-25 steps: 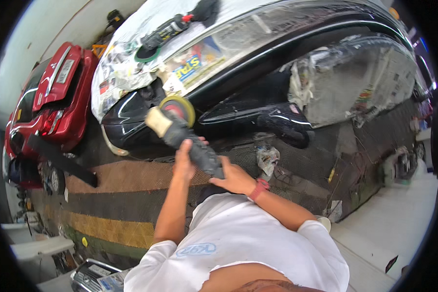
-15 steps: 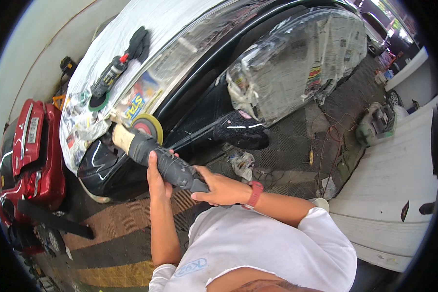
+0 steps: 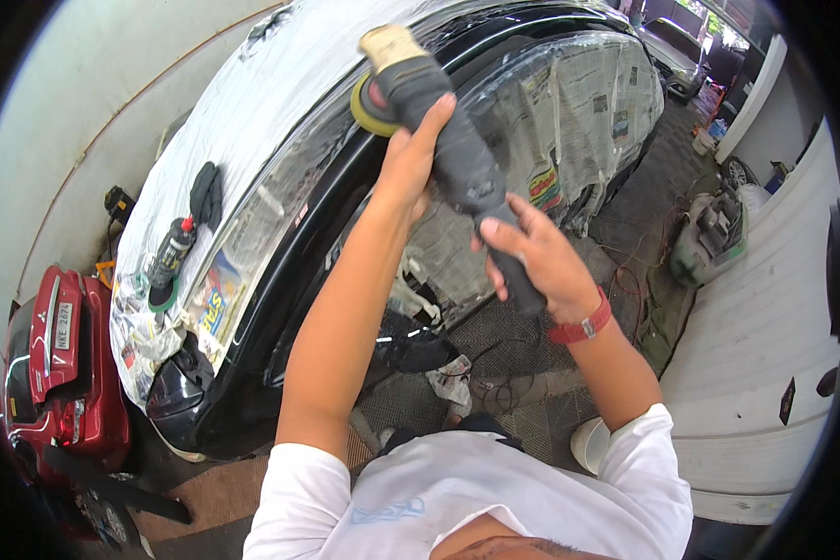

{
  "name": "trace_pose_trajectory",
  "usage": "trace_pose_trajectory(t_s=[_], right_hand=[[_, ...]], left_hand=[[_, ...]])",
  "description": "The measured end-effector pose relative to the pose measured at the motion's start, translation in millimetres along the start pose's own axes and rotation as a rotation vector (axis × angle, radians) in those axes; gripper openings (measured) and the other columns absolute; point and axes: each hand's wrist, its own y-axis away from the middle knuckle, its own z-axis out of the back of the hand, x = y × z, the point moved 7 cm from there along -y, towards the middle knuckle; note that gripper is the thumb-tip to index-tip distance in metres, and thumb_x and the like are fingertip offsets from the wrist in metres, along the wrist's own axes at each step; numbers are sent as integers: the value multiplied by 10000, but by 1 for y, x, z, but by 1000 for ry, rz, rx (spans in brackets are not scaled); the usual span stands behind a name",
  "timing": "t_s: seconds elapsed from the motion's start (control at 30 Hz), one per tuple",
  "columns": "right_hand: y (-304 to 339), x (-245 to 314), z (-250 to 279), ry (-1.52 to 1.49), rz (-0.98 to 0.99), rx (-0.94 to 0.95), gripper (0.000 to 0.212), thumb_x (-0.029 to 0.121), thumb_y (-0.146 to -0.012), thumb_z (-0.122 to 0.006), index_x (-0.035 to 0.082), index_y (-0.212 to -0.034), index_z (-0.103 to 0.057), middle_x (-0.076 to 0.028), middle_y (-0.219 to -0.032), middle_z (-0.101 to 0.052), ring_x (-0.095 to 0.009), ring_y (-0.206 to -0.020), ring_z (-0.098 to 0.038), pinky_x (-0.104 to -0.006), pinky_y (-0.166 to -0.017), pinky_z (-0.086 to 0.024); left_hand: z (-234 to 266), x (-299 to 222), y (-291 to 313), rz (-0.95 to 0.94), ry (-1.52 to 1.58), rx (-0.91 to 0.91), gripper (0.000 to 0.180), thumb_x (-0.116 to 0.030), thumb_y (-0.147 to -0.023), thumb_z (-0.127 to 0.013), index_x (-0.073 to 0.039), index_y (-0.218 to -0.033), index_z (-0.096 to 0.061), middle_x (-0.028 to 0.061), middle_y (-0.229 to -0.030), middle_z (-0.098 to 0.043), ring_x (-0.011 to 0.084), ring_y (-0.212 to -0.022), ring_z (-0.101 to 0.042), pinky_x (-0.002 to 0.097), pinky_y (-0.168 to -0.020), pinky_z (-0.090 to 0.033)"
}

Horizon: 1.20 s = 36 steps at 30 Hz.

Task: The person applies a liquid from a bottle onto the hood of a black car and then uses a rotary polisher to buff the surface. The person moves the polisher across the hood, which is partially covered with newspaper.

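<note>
Both my hands are on a dark grey power polisher (image 3: pixel 471 159) with a tan cover on its head and a yellow round pad (image 3: pixel 371 108). Near the head, my left hand (image 3: pixel 413 168) grips the body. My right hand (image 3: pixel 539 259) is closed around the rear handle. The pad appears over the upper edge of a black car's side (image 3: pixel 322 177); whether it touches cannot be told. Clear plastic and newspaper (image 3: pixel 579 103) mask the car's windows, and white sheeting (image 3: pixel 280 103) covers more of it.
On the sheeting at left lie a dark bottle with a red cap (image 3: pixel 173 248), a green-edged round pad (image 3: pixel 164 296) and a dark glove-like cloth (image 3: pixel 205 194). A red car (image 3: pixel 93 373) stands far left. Right are a green-grey machine (image 3: pixel 714 238), hoses (image 3: pixel 633 280) and a white bucket (image 3: pixel 590 444).
My hands have carried the polisher up and to the right, from the car's left end to beside the masked windows. My arms are stretched farther out, and the view has shifted.
</note>
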Motion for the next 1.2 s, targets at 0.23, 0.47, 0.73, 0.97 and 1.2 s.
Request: trace_pose_trajectory(t_s=[0.23,0.47,0.73,0.97,1.2], right_hand=[[-52,13,23,-18,77,-96,539,337,-1058,-740,21,-1390,-456,-64,-974,-663,-126,-575,-622,-307,-495,-542],[9,-121,-31,129,-44,105,950,374,-1043,-753,-28,-1655,-147,-108,-918,-657,-142,-582,-621,-336,-532,-533],[53,-259,-127,388,17,383,889,415,-1019,-756,2,-1611,-238,-347,-1314,-677,-528,-1209,-688,-528,-1046,-532],[40,-254,-90,465,-136,410,826,353,-970,-811,-4,-1553,-348,-328,-1303,-693,-468,-1219,-704,-495,-1052,-534],[-17,-169,14,360,123,246,829,294,-957,-814,-42,-1553,-346,-299,-1304,-695,-410,-1251,-700,-457,-1090,-514]], left_hand=[[-36,0,-78,69,-100,93,531,-513,-969,-812,-28,-1167,-720,98,-1019,-776,209,-896,-754,377,-863,-610],[46,34,76,72,-225,-134,604,-354,-1020,-776,-2,-1452,-544,161,-1208,-734,267,-1065,-749,400,-938,-614],[190,65,260,-9,-191,-400,636,-357,-999,-789,-1,-1449,-515,179,-1293,-696,314,-1143,-726,468,-994,-614],[161,82,258,-71,-139,-488,497,-109,-1035,-715,9,-1469,-503,179,-1344,-679,300,-1199,-717,447,-1050,-591],[60,78,121,-117,-362,-333,458,-132,-1023,-754,28,-1400,-549,130,-1229,-723,220,-1116,-729,378,-995,-590]])
